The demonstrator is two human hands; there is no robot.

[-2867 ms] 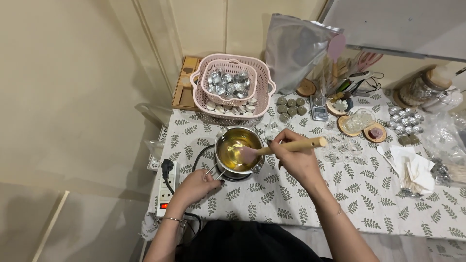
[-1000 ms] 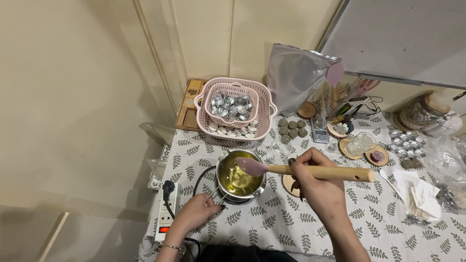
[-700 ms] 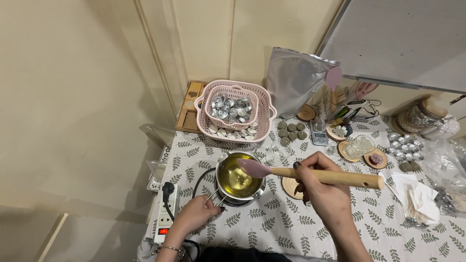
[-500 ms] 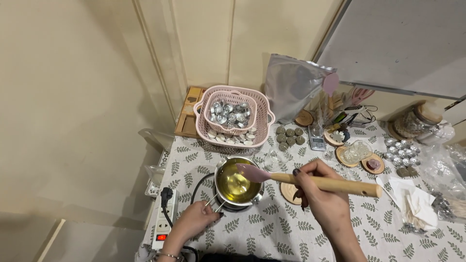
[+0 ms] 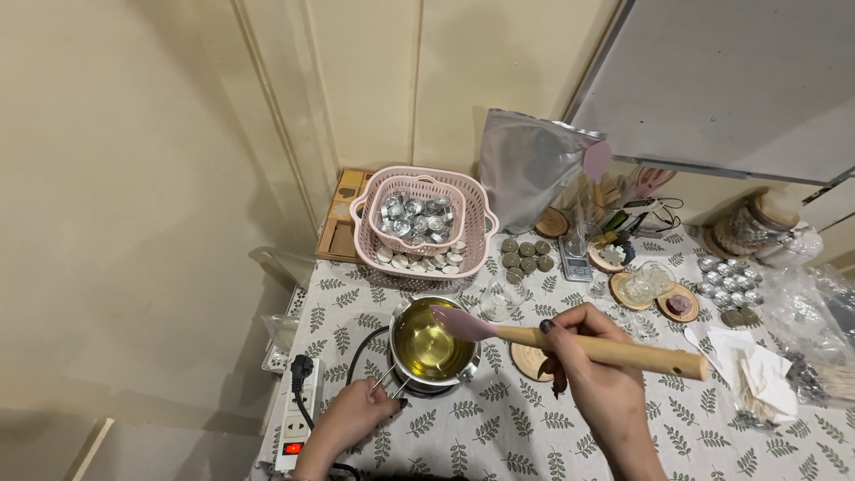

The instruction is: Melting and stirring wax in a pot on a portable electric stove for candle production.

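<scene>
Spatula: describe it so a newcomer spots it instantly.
Start at the leaf-print tablecloth, near its left edge, where a small steel pot holds yellow liquid. The spatula is held level over its rim by the right hand. Only it pairs a pink blade with a pale wooden handle.

Pink spatula (image 5: pixel 463 323), yellow liquid (steel pot (image 5: pixel 431 347)), leaf-print cloth (image 5: pixel 499 428)

Pot (image 5: pixel 431 347): lower centre of the frame, on my table (image 5: pixel 499 436).
My left hand (image 5: pixel 356 414): below the pot, at its handle (image 5: pixel 385 381).
My right hand (image 5: pixel 592 361): right of the pot, around the spatula (image 5: pixel 570 343), whose blade hangs over the pot's right rim.
Baskets (image 5: pixel 423 223): behind the pot, one inside the other.
Power strip (image 5: pixel 297 414): lower left, at the table's edge.
Foil bag (image 5: pixel 525 165): upper centre, right of the baskets.
Paper tissues (image 5: pixel 757 365): far right.
</scene>
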